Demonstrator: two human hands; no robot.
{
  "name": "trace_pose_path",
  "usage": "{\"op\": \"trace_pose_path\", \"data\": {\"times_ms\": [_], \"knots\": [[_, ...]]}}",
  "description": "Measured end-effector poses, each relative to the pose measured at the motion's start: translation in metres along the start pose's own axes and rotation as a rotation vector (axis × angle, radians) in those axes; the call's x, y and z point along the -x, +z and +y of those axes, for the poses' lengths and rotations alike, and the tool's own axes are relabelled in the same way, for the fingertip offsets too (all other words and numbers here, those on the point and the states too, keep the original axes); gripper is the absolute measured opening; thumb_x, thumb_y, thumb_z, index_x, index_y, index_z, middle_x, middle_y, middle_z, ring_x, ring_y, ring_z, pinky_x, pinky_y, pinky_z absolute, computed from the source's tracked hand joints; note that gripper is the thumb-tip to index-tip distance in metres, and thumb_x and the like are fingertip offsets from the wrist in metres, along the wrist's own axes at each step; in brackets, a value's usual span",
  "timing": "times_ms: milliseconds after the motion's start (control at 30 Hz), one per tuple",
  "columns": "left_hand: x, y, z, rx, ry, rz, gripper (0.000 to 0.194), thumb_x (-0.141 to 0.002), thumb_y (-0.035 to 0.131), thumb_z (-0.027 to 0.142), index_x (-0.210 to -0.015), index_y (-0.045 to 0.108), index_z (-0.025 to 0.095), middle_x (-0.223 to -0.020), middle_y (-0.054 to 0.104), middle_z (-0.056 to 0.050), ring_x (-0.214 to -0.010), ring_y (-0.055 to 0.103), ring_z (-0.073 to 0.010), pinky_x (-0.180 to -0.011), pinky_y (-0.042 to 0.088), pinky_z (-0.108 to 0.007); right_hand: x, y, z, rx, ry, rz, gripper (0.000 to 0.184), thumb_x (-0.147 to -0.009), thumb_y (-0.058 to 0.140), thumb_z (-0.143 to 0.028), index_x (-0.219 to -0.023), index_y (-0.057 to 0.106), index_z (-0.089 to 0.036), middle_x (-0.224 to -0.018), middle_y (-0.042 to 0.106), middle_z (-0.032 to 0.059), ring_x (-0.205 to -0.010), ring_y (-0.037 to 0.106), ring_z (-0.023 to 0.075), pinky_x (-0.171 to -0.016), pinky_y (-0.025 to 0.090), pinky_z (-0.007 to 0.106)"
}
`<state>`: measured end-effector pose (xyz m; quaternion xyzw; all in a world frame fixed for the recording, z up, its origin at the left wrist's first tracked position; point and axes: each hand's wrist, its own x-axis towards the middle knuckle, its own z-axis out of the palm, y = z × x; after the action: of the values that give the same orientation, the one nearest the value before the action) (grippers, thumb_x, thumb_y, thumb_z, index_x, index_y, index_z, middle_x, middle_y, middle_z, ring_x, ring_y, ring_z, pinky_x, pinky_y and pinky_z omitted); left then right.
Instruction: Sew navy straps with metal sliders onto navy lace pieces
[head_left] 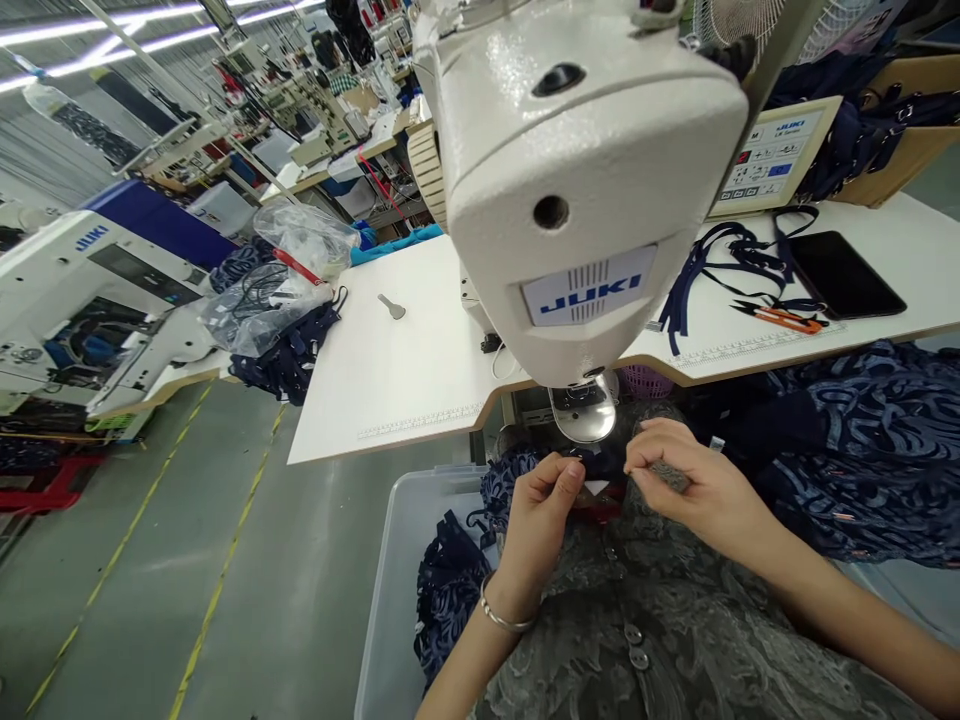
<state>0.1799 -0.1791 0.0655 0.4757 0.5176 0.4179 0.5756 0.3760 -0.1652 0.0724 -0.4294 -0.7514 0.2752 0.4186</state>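
My left hand, with a bangle on the wrist, is closed in a pinch on the edge of a piece of dark navy fabric. A small white tag shows beside its thumb. My right hand is closed too, fingertips together; what lies between them is too small to make out. Just above both hands is the rounded metal presser plate of a white JUKI sewing machine. Dark patterned garments are heaped beside my right forearm.
Below left, a clear plastic bin holds navy patterned garments. On the white table lie a small metal piece, navy straps, orange thread snips and a phone. A control panel stands behind.
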Motion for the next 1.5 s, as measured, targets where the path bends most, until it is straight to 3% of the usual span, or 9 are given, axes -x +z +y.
{"op": "trace_pose_path", "data": {"times_ms": [233, 500, 567, 733, 867, 1033, 1167, 1333, 1500], "knots": [[0.0, -0.001, -0.001, 0.004, 0.01, -0.019, 0.031, -0.092, 0.058, 0.04, -0.072, 0.065, 0.017, -0.068, 0.035, 0.004, -0.066, 0.033, -0.0101, -0.063, 0.028, -0.023, -0.001, 0.011, -0.005, 0.338, -0.206, 0.095, 0.01, -0.094, 0.055, -0.014, -0.095, 0.063, -0.02, -0.088, 0.07, 0.0016, -0.08, 0.065, 0.0147, -0.1, 0.037, 0.041], [0.001, 0.0, 0.003, -0.275, 0.106, 0.006, 0.025, -0.091, 0.059, 0.038, -0.079, 0.069, 0.019, -0.067, 0.044, 0.003, -0.07, 0.042, -0.0124, -0.066, 0.032, -0.026, 0.0, 0.023, -0.008, 0.687, -0.369, 0.107, 0.012, -0.087, 0.06, -0.01, -0.093, 0.062, -0.019, -0.084, 0.072, 0.0015, -0.075, 0.064, 0.0155, -0.097, 0.038, 0.036], [0.001, -0.001, 0.003, -0.281, 0.106, 0.005, 0.025, -0.092, 0.059, 0.038, -0.078, 0.069, 0.019, -0.067, 0.045, 0.003, -0.069, 0.043, -0.0121, -0.066, 0.032, -0.025, -0.002, 0.02, -0.008, 0.532, -0.295, 0.101, 0.011, -0.086, 0.057, -0.01, -0.084, 0.058, -0.021, -0.077, 0.069, -0.0008, -0.07, 0.062, 0.0145, -0.097, 0.038, 0.036], [0.003, -0.004, 0.001, -0.24, 0.107, -0.002, 0.024, -0.093, 0.056, 0.038, -0.083, 0.068, 0.019, -0.07, 0.046, 0.003, -0.068, 0.045, -0.0106, -0.065, 0.035, -0.024, -0.003, -0.001, -0.002, -0.144, 0.004, -0.033, 0.013, -0.088, 0.049, -0.016, -0.077, 0.05, -0.024, -0.072, 0.056, -0.0026, -0.073, 0.058, 0.0144, -0.091, 0.045, 0.033], [0.003, -0.005, 0.0, -0.248, 0.135, -0.042, 0.017, -0.09, 0.061, 0.035, -0.087, 0.068, 0.02, -0.075, 0.049, 0.002, -0.069, 0.048, -0.0115, -0.064, 0.038, -0.023, 0.006, -0.007, 0.007, -0.164, 0.253, -0.039, 0.011, -0.096, 0.047, -0.027, -0.092, 0.057, -0.026, -0.094, 0.062, 0.0018, -0.089, 0.06, 0.0173, -0.08, 0.047, 0.029], [0.004, -0.004, 0.001, -0.306, 0.262, -0.068, 0.009, -0.086, 0.066, 0.029, -0.085, 0.062, 0.02, -0.087, 0.056, -0.002, -0.081, 0.056, -0.0142, -0.07, 0.043, -0.025, 0.011, 0.001, 0.012, -0.174, 0.318, -0.236, 0.024, -0.1, 0.042, -0.04, -0.114, 0.058, -0.03, -0.124, 0.062, 0.0026, -0.117, 0.054, 0.0206, -0.1, 0.04, 0.034], [0.006, -0.002, 0.004, -0.352, 0.277, -0.119, 0.005, -0.087, 0.064, 0.024, -0.086, 0.06, 0.021, -0.105, 0.063, -0.005, -0.092, 0.061, -0.0162, -0.078, 0.045, -0.026, 0.004, 0.002, 0.011, -0.171, 0.362, -0.321, 0.032, -0.1, 0.036, -0.046, -0.108, 0.06, -0.026, -0.109, 0.067, 0.0036, -0.104, 0.059, 0.0215, -0.09, 0.044, 0.034], [0.009, -0.002, 0.007, -0.367, 0.226, -0.179, 0.005, -0.087, 0.062, 0.024, -0.087, 0.059, 0.02, -0.098, 0.067, -0.005, -0.087, 0.062, -0.0165, -0.075, 0.047, -0.026, -0.003, 0.004, 0.017, -0.291, 0.434, -0.42, 0.05, -0.099, 0.03, -0.054, -0.089, 0.064, -0.019, -0.088, 0.068, 0.0044, -0.086, 0.062, 0.0212, -0.078, 0.048, 0.032], [0.009, -0.003, 0.009, -0.371, 0.233, -0.248, 0.013, -0.089, 0.061, 0.032, -0.091, 0.059, 0.019, -0.095, 0.066, -0.006, -0.087, 0.061, -0.0178, -0.077, 0.047, -0.028, 0.002, 0.019, 0.025, -0.571, 0.482, -0.393, 0.047, -0.098, 0.036, -0.053, -0.106, 0.067, -0.019, -0.097, 0.069, 0.0063, -0.094, 0.063, 0.0229, -0.087, 0.05, 0.037]]}}
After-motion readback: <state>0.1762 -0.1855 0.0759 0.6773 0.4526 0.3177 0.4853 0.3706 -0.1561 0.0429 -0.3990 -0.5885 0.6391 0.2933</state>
